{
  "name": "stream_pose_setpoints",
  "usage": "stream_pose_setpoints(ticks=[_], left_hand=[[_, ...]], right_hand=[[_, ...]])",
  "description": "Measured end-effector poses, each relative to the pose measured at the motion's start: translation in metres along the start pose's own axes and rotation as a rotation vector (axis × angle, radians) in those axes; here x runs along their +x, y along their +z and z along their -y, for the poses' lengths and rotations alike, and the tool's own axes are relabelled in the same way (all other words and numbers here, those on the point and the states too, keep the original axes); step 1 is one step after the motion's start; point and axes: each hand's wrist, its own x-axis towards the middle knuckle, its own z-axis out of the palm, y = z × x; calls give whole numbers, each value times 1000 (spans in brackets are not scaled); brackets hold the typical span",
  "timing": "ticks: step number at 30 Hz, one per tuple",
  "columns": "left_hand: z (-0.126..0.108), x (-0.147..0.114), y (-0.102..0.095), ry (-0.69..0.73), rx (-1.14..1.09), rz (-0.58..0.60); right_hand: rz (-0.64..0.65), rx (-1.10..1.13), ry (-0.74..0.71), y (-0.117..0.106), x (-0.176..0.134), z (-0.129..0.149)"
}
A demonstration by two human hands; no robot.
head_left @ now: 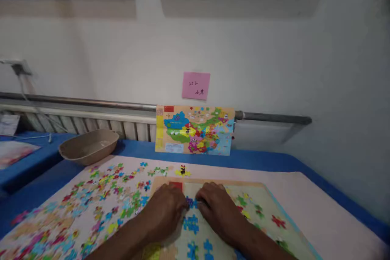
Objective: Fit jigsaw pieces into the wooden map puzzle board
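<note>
Both my hands lean over a jigsaw board with a partly filled border. Between them lies a small cluster of blue and purple jigsaw pieces. My left hand is closed at the cluster's left side, its fingertips curled against the pieces. From the right, my right hand closes its thumb and fingers on the cluster's other edge. Just below sits a joined block of blue pieces, and nearer me are more blue pieces. A red piece and several green ones are scattered on the board's right part.
A large spread of loose jigsaw pieces covers the pale sheet at left. Behind stands a brown plastic basin. A folded map picture hangs from the wall pipe, under a pink note.
</note>
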Motion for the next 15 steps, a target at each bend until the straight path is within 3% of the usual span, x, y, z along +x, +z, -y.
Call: stream_pose_setpoints(ticks=[10, 15], left_hand=[[13, -3, 0, -56, -285, -111], [12, -30, -18, -79, -266, -140]], right_hand=[[47, -62, 30, -15, 5, 16], [7, -81, 22, -34, 1, 9]])
